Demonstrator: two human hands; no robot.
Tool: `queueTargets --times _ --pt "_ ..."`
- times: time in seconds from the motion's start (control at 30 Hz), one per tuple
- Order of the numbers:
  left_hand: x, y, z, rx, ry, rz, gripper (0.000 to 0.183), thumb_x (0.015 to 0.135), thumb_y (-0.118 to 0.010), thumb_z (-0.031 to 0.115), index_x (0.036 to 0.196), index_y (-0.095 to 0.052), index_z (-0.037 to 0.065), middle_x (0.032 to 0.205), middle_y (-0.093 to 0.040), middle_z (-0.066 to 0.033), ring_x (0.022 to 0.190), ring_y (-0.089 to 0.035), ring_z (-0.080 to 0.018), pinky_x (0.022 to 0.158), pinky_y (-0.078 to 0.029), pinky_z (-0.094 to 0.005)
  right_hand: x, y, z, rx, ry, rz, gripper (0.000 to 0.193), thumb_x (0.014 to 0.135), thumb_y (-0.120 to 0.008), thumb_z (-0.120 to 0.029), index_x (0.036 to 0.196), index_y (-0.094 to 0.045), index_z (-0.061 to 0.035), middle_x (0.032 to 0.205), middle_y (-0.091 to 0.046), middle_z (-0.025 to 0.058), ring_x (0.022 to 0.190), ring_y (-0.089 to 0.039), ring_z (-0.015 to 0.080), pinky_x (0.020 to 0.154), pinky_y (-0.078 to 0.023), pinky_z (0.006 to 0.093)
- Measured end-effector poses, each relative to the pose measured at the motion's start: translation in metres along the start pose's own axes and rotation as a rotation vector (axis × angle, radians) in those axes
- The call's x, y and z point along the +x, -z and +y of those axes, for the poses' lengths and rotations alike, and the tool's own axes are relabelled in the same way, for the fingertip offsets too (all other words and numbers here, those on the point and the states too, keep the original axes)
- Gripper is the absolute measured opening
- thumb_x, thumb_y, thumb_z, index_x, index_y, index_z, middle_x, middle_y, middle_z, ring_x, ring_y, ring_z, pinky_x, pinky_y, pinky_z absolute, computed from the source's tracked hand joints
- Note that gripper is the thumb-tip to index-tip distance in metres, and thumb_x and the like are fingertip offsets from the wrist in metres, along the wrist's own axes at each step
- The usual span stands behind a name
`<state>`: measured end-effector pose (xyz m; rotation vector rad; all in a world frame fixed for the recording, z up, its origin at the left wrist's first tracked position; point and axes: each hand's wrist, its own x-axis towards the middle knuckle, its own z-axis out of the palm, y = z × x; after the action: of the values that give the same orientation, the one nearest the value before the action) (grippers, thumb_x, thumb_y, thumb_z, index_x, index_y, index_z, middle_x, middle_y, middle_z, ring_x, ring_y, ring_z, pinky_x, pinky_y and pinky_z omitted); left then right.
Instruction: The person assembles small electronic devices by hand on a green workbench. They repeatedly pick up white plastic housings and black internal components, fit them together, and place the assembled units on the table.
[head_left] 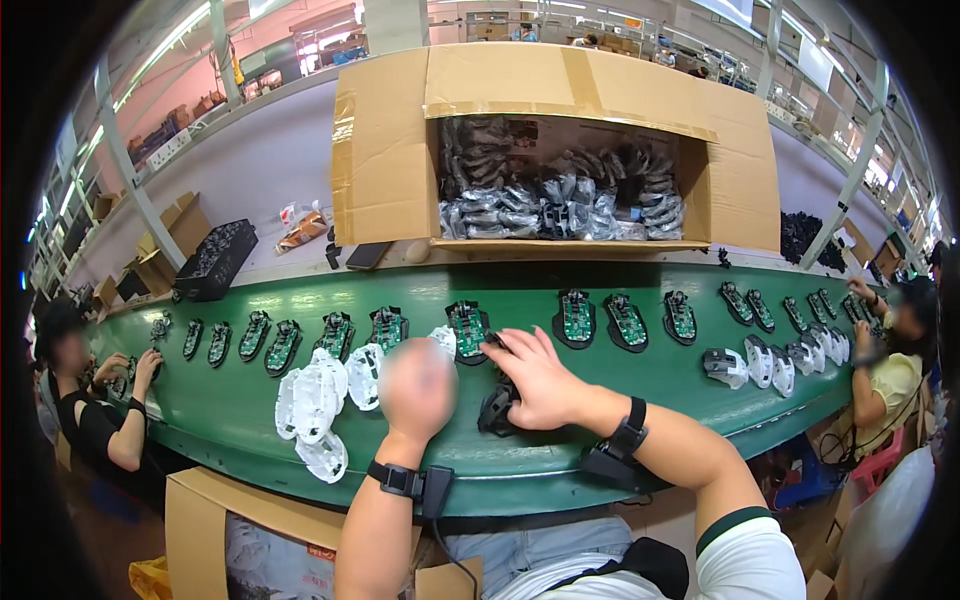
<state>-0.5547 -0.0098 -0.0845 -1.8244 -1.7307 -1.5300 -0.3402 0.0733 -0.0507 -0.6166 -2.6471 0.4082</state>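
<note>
My left hand (418, 388) is over the green belt, and a blur covers its fingers. A white plastic shell (443, 340) shows just beyond it, but whether the hand holds it I cannot tell. My right hand (545, 380) curves, palm down, round a black plastic part (497, 408), its thumb against that part. The fingertips reach close to a black mouse base with a green circuit board (467, 330). Left of my left hand lie a pile of white shells (312, 402) and another white shell (365, 376).
More mouse bases (576, 318) line the green belt (620, 400) on both sides. An open carton (570, 245) of bagged parts stands behind it. Grey-white shells (726, 367) lie at right. Co-workers sit at left (85, 400) and right (890, 360). Another carton (195, 520) stands below the near edge.
</note>
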Motion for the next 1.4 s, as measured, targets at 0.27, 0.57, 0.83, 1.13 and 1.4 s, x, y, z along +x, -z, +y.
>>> queueTargets --times 0.27,0.57,0.83,1.13,1.4 --pt "-0.002 0.001 0.003 0.033 0.036 -0.011 0.012 0.086 -0.071 0.011 0.084 -0.065 0.001 0.110 -0.072 -0.0202 0.101 -0.067 -0.0385 0.088 -0.054 -0.0451 -0.032 0.040 0.032 0.053 -0.105 0.365 0.042 0.083 -0.062 -0.002 0.125 -0.068 0.0013 0.137 -0.058 0.0241 0.116 -0.061 0.0450 0.100 -0.051 0.0477" --pt "-0.009 0.001 -0.003 0.063 0.082 -0.125 0.015 0.084 -0.074 0.012 0.080 -0.064 0.002 0.106 -0.073 -0.0191 0.097 -0.069 -0.0374 0.086 -0.055 -0.0447 -0.091 0.058 0.079 0.250 0.142 -0.013 0.031 0.071 -0.062 0.000 0.094 -0.079 -0.0122 0.150 -0.052 0.0167 0.133 -0.051 0.0376 0.107 -0.046 0.0470" --pt "-0.005 0.007 0.005 0.100 0.059 -0.102 0.031 0.074 -0.087 0.020 0.086 -0.067 0.001 0.096 -0.074 -0.0170 0.084 -0.071 -0.0322 0.076 -0.057 -0.0395 -0.083 0.034 0.034 -0.130 -0.242 0.108 0.053 0.078 -0.084 -0.046 0.115 -0.069 -0.0101 0.118 -0.062 0.0128 0.104 -0.061 0.0360 0.091 -0.053 0.0434" --pt "-0.035 -0.005 0.094 -0.816 0.510 -0.308 0.029 0.093 -0.076 0.015 0.110 -0.061 -0.002 0.099 -0.069 -0.0048 0.083 -0.061 -0.0073 0.074 -0.052 -0.0248 -0.081 0.045 0.015 0.496 0.099 0.420 0.071 0.086 -0.079 -0.022 0.145 -0.049 0.0029 0.149 -0.051 0.0238 0.137 -0.052 0.0384 0.113 -0.042 0.0453" --pt "-0.049 -0.007 0.103 -0.893 0.598 -0.298 0.030 0.096 -0.074 0.020 0.112 -0.060 -0.002 0.099 -0.069 -0.0054 0.087 -0.061 -0.0076 0.079 -0.051 -0.0246 -0.075 0.015 -0.005 0.543 0.208 0.473 0.069 0.086 -0.079 -0.021 0.144 -0.049 0.0039 0.149 -0.050 0.0264 0.135 -0.052 0.0419 0.111 -0.043 0.0464"
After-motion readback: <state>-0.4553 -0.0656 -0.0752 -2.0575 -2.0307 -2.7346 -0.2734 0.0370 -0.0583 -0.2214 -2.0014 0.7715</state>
